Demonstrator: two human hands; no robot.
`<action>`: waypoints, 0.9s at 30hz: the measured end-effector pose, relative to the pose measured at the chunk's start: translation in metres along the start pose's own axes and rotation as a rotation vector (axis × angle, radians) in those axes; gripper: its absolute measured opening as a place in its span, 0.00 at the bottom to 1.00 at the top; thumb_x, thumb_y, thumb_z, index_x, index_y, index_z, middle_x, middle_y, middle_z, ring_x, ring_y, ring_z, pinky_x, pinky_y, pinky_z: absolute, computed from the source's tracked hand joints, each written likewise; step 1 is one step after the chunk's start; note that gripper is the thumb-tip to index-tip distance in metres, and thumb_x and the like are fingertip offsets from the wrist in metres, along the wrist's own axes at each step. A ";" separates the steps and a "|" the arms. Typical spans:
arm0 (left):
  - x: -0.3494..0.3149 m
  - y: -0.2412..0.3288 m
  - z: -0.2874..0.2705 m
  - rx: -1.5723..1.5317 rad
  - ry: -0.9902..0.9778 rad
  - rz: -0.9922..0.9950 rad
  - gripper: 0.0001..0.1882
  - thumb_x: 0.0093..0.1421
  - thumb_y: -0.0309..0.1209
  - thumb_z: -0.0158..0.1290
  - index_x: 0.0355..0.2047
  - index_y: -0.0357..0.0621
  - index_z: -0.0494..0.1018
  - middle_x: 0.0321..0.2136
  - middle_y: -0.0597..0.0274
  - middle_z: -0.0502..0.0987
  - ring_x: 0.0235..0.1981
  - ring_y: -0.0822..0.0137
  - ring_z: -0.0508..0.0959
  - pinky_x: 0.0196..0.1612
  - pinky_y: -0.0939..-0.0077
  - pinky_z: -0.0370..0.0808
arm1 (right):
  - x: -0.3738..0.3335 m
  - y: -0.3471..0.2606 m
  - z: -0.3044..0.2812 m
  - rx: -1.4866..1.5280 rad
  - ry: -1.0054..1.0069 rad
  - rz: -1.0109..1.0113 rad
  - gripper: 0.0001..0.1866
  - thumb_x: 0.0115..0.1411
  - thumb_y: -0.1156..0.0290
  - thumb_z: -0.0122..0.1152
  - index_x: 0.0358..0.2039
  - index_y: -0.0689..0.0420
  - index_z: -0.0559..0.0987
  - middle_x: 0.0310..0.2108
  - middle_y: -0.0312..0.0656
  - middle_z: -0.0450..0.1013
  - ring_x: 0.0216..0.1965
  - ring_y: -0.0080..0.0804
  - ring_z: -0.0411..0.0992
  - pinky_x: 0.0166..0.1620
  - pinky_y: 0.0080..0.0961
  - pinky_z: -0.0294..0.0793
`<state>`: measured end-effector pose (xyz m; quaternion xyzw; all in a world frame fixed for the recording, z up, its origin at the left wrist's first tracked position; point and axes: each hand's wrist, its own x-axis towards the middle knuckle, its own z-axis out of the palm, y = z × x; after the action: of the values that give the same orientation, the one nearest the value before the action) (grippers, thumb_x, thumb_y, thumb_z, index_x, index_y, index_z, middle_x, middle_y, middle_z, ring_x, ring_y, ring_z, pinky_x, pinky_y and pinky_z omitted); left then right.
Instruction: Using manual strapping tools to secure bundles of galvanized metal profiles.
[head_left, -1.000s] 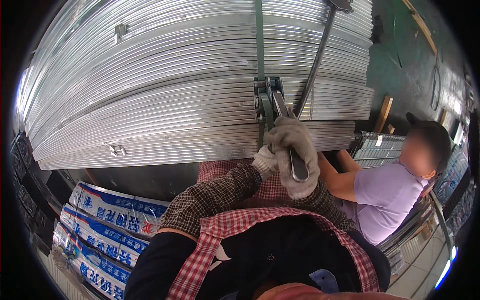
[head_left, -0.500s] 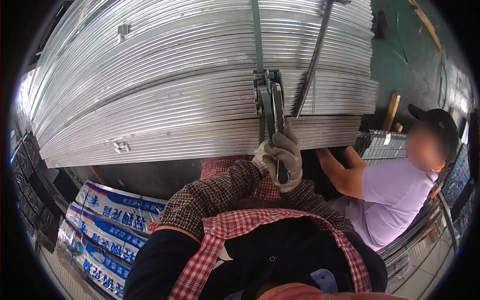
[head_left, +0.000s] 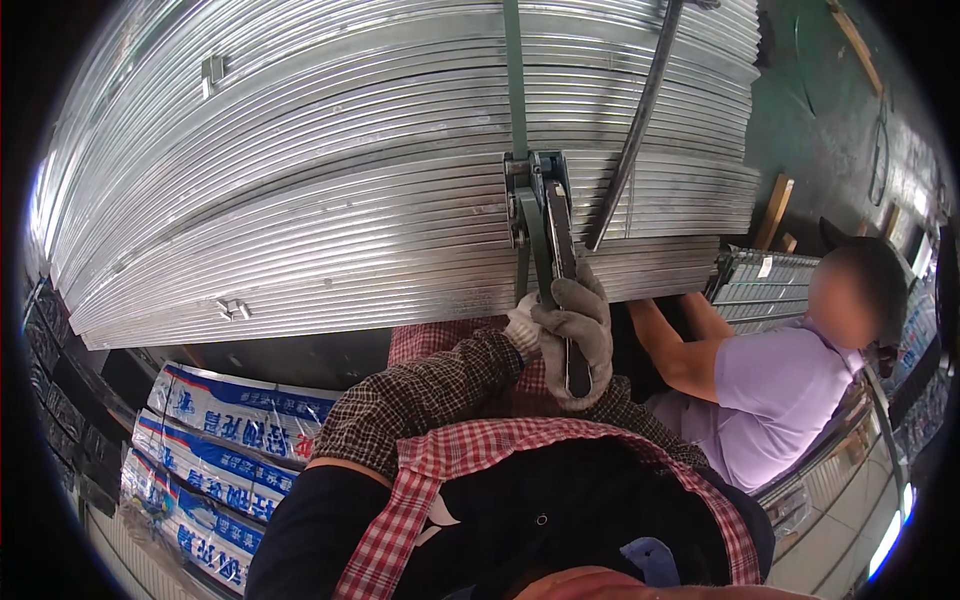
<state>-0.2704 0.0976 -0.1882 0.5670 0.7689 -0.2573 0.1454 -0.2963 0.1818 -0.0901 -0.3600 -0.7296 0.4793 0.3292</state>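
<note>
A metal strapping tensioner (head_left: 537, 185) sits on a green strap (head_left: 516, 80) that runs across a large stack of silvery metal profiles (head_left: 380, 215). My right hand (head_left: 582, 330), in a grey-white glove, wraps round the tensioner's long lever handle, whose dark end shows below the fingers. Close beside it on the left is my left hand (head_left: 522, 328), also gloved, at the lower end of the strap and handle. Its fingers are hidden behind the strap and my right hand. A dark metal bar (head_left: 635, 130) lies slanting across the profiles, right of the tensioner.
A co-worker (head_left: 765, 380) in a lilac shirt and dark cap is close on my right, arms reaching toward the stack's near edge. Blue-and-white printed packages (head_left: 230, 425) lie at the left. Small metal pieces (head_left: 233, 310) rest on the profiles. A wooden piece (head_left: 775, 212) stands at the right.
My whole view has shifted slightly, so the stack and tensioner appear a little lower. My right hand stays round the handle, a little lower in view. The co-worker's head has turned slightly.
</note>
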 end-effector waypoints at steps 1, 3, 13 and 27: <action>-0.002 0.000 0.002 -0.044 -0.027 0.041 0.12 0.69 0.35 0.49 0.51 0.50 0.67 0.46 0.67 0.71 0.51 0.72 0.73 0.54 0.79 0.73 | 0.005 -0.005 0.001 0.006 0.044 0.040 0.14 0.55 0.67 0.69 0.39 0.57 0.79 0.46 0.48 0.72 0.54 0.49 0.70 0.63 0.51 0.65; 0.000 0.000 0.010 -0.131 -0.079 0.121 0.14 0.69 0.36 0.49 0.52 0.50 0.66 0.46 0.67 0.71 0.51 0.71 0.73 0.54 0.79 0.73 | 0.009 -0.012 0.004 0.006 0.083 0.076 0.15 0.50 0.68 0.73 0.38 0.55 0.80 0.42 0.44 0.74 0.47 0.38 0.75 0.63 0.52 0.66; -0.005 0.000 0.051 -0.519 -0.253 0.447 0.19 0.69 0.39 0.47 0.57 0.48 0.66 0.47 0.64 0.73 0.50 0.69 0.75 0.53 0.80 0.74 | 0.007 -0.015 -0.006 0.034 -0.060 0.260 0.12 0.60 0.76 0.62 0.45 0.57 0.74 0.56 0.53 0.68 0.64 0.53 0.62 0.65 0.48 0.63; 0.016 -0.045 0.085 -1.348 -0.495 0.569 0.20 0.66 0.42 0.51 0.54 0.46 0.71 0.46 0.66 0.77 0.47 0.73 0.77 0.49 0.78 0.76 | -0.021 -0.012 0.017 0.295 0.402 -0.037 0.10 0.53 0.72 0.68 0.31 0.63 0.77 0.33 0.48 0.77 0.44 0.46 0.76 0.59 0.53 0.66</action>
<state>-0.3235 0.0526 -0.2568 0.4576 0.5295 0.1946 0.6873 -0.3016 0.1524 -0.0870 -0.3828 -0.5781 0.4935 0.5252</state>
